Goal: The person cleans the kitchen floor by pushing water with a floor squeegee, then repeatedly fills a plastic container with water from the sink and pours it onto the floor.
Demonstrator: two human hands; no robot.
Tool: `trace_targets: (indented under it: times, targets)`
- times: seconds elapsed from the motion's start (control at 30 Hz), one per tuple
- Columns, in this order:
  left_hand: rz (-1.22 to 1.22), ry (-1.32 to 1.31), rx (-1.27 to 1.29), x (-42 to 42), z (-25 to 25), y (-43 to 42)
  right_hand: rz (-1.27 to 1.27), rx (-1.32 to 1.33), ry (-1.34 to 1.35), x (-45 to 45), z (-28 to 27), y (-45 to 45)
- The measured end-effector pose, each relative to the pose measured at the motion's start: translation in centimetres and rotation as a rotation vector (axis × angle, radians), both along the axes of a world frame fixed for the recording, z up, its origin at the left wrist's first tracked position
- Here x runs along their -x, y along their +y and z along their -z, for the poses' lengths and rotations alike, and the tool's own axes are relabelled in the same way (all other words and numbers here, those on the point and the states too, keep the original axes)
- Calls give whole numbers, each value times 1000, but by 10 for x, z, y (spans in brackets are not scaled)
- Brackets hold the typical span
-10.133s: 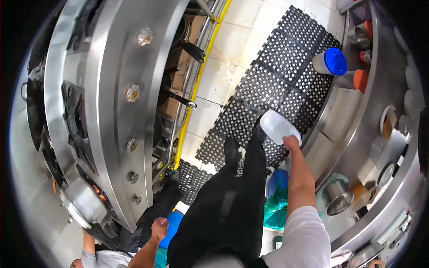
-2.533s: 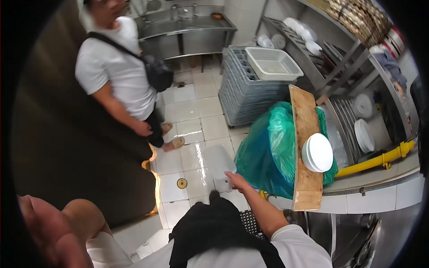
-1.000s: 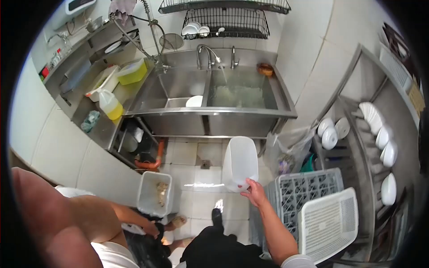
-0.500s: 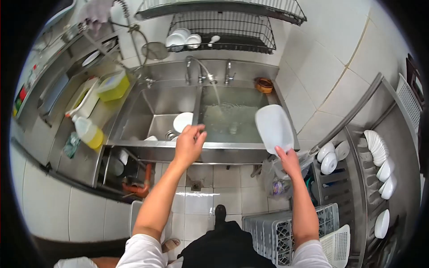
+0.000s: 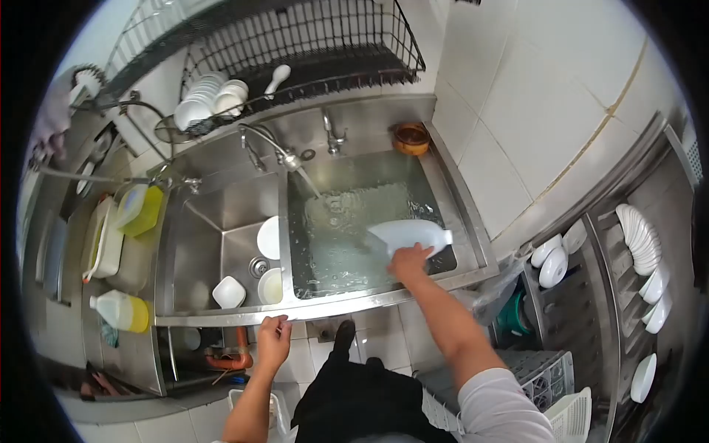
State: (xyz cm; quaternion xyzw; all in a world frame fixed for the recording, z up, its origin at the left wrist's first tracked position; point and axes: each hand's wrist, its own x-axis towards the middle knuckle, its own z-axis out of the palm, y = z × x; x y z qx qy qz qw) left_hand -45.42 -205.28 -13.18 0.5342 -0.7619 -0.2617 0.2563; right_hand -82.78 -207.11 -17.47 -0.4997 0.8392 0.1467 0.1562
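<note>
My right hand [image 5: 412,264] grips a translucent white plastic tub [image 5: 413,233] by its rim. The tub is tilted on its side, its left end dipping into the cloudy water [image 5: 347,258] of the right sink basin. Just in front of the sink's front rim [image 5: 354,304] is my left hand [image 5: 273,342], fingers curled together, with nothing visible in them; whether it touches the rim I cannot tell. White bowls, including a squarish bowl [image 5: 230,292] and a round bowl [image 5: 270,286], lie in the left basin.
Water runs from a faucet [image 5: 293,159] into the right basin. A brown pot [image 5: 410,138] sits in the back right corner. Left are a jug of yellow liquid [image 5: 118,311] and a yellow-filled tub [image 5: 140,210]. A wire rack [image 5: 310,74] hangs above; bowls stand on the right shelves [image 5: 552,267].
My right hand has moved the tub left from beside the basin into the water. My left hand has drawn back from over the sink to its front edge. The view has shifted.
</note>
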Motion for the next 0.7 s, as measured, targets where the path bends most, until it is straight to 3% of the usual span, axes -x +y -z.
trace_targets:
  times: [0.07, 0.13, 0.23, 0.27, 0.33, 0.43, 0.47, 0.53, 0.7]
  targets:
    - [25, -7, -53, 6, -4, -10, 52, 4, -117, -21, 6, -13]
    - [67, 3, -65, 15, -5, -31, 370, 58, -330, -32, 28, -31]
    - [174, 11, -118, 29, -9, -67, 481, 136, -489, -21, 86, -53]
    - [194, 6, -135, 35, -11, -78, 504, 124, -489, -17, 77, -53]
    - [234, 19, -215, 50, -15, -95, 588, 185, -798, -1, 61, -53]
    - [371, 28, -211, 68, -10, -117, 562, 334, -906, 9, 95, -51]
    - [425, 21, -212, 73, -8, -122, 593, 345, -900, 7, 77, -50]
    - [502, 34, -218, 86, -2, -133, 965, 249, -1116, 1, 34, -49]
    - [692, 99, -213, 117, -3, -153, 1079, 451, -1090, -14, -45, -36]
